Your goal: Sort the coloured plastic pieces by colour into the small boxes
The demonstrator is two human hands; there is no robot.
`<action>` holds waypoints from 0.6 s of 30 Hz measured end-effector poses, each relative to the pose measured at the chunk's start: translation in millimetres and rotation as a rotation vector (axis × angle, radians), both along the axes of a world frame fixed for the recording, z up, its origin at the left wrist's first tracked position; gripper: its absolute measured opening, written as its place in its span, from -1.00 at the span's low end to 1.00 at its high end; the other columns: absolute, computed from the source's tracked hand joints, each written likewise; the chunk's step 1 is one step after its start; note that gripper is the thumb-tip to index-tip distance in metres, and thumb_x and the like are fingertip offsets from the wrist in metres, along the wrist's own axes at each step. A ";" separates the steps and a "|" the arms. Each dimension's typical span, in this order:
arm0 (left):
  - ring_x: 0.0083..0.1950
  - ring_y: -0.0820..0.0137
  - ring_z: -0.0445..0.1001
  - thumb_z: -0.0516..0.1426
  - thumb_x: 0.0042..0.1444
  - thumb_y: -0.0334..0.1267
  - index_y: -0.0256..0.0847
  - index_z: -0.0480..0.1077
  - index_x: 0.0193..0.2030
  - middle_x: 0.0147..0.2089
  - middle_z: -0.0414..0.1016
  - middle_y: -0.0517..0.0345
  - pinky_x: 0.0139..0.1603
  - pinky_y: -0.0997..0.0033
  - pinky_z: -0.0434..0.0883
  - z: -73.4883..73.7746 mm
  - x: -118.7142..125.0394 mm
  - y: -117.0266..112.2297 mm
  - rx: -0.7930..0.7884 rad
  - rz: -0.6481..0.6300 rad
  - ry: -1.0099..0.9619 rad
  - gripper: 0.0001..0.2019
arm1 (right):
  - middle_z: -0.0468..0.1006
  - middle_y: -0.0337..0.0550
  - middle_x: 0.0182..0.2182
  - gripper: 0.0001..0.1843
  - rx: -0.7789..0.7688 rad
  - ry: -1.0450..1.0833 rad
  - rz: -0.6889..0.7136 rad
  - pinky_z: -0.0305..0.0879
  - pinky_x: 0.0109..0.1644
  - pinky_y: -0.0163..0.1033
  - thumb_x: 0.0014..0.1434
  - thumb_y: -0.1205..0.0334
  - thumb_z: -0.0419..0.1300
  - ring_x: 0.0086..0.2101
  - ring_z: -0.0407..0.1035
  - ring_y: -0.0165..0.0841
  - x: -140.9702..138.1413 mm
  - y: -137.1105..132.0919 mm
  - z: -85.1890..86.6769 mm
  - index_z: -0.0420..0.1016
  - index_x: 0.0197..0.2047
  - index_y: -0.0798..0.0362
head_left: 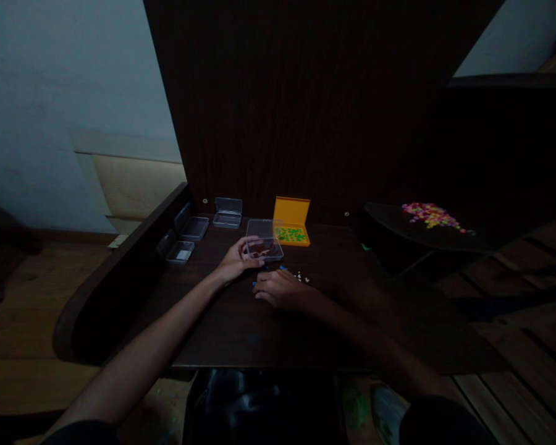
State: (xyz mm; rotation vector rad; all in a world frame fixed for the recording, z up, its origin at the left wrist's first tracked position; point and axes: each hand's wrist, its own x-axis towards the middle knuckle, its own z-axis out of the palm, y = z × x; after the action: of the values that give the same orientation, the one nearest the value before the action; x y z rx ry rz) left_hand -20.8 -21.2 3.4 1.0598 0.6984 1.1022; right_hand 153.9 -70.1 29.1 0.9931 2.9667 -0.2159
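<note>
My left hand [238,259] is closed around the left side of a clear plastic box [272,252], its lid tilted back. Dark reddish shapes show through the box; I cannot tell whether they are contents or my fingers. My right hand [278,288] is just below and right of the box, low over the table, its fingers curled down among small blue pieces [283,268]. Whatever its fingertips pinch is hidden. Small pale yellowish pieces [299,277] lie beside its knuckles. Behind the clear box stands an open orange box [297,213] with many green pieces [291,235] in it.
Three more open clear boxes stand at the left: a near one [180,252], a middle one [195,228] and a far one [227,218]. A pile of pink, red and yellow pieces [430,215] lies on a dark surface at the right. A raised wooden side edge [120,272] bounds the left.
</note>
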 end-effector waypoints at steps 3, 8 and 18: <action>0.06 0.18 0.54 0.42 -0.34 -0.49 -0.25 0.31 0.04 0.23 0.36 -0.17 0.23 -0.01 0.35 -0.9 0.2 0.9 0.004 0.005 0.009 -0.28 | 0.55 -0.10 -0.16 -0.78 0.056 -0.024 -0.009 0.10 -0.32 -0.28 0.32 0.21 0.08 -0.30 0.40 -0.36 -0.4 -2.6 -0.7 0.54 -0.11 0.04; 0.04 0.20 0.54 0.41 -0.34 -0.49 -0.24 0.31 0.03 0.22 0.38 -0.13 0.23 0.00 0.34 -1.2 0.9 1.3 0.003 0.004 0.006 -0.29 | 0.55 -0.07 -0.14 -0.76 0.061 -0.040 0.001 0.10 -0.34 -0.30 0.35 0.24 0.03 -0.35 0.38 -0.40 -1.4 -5.1 5.2 0.51 -0.09 0.06; 0.05 0.26 0.52 0.43 -0.33 -0.45 -0.25 0.33 0.02 0.17 0.42 -0.11 0.22 0.08 0.35 -4.8 2.3 1.5 0.033 0.008 0.025 -0.31 | 0.51 -0.08 -0.13 -0.80 0.048 0.356 -0.063 0.25 -0.06 -0.26 0.33 0.32 0.04 -0.15 0.37 -0.35 18.6 25.1 40.5 0.48 -0.11 0.08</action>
State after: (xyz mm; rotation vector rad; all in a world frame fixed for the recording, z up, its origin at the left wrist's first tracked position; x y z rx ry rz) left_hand -18.6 -19.8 -1.4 1.1010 0.7074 1.1124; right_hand 172.6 -45.0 69.5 1.1670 3.2719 -0.3597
